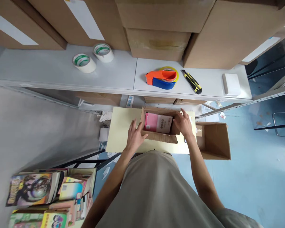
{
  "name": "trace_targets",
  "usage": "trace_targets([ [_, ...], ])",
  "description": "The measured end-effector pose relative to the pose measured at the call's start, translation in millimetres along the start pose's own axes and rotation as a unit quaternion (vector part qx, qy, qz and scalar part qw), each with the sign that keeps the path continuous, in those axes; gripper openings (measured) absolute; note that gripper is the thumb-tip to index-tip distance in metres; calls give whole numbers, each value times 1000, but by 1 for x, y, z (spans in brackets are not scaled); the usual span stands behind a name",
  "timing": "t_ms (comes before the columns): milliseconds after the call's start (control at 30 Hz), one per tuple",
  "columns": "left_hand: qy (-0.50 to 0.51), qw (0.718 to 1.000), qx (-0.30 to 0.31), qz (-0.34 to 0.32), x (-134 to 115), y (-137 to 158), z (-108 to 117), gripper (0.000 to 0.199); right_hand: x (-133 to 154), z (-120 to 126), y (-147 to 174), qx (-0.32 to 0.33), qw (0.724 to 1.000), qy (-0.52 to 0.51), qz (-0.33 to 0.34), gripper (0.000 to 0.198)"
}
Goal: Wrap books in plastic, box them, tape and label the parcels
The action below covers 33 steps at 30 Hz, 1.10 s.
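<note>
An open cardboard box (159, 136) sits on a pale yellow tabletop (120, 126) in front of my body. Inside it lies a pink and white printed item (158, 123), a book or a packet; I cannot tell which. My left hand (135, 136) is at the box's left end, fingers spread and thumb by the near flap. At the opposite end my right hand (184, 125) has its thumb side over the box wall and its other fingers along the outside. Part of a dark object peeks out under my right wrist.
A grey shelf ahead bears two tape rolls (84, 63), an orange and blue tape dispenser (161, 79), a utility knife (192, 82) and a white block (231, 85). Large cartons (156, 44) stand behind. Another open carton (215, 141) is at right; stacked books (30, 190) lie lower left.
</note>
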<state>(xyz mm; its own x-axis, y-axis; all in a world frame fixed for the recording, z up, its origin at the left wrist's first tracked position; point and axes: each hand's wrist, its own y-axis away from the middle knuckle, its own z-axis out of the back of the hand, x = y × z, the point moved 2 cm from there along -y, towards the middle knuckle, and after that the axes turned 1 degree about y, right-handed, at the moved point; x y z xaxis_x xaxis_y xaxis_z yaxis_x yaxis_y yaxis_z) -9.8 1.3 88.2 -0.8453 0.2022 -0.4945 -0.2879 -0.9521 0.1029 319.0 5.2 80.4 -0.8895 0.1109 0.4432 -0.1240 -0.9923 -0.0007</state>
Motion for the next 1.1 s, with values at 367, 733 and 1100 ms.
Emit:
trace_targets([
  [367,52,996,42,-57,-1,28,2,59,29,-9,-11,21,997,-75,2,39],
  [733,78,988,116,-65,-2,2,-19,17,18,-22,1,65,994,-89,0,32],
  [1100,100,995,-9,27,13,-41,-30,72,-1,-12,29,30,987,-152,-36,51],
])
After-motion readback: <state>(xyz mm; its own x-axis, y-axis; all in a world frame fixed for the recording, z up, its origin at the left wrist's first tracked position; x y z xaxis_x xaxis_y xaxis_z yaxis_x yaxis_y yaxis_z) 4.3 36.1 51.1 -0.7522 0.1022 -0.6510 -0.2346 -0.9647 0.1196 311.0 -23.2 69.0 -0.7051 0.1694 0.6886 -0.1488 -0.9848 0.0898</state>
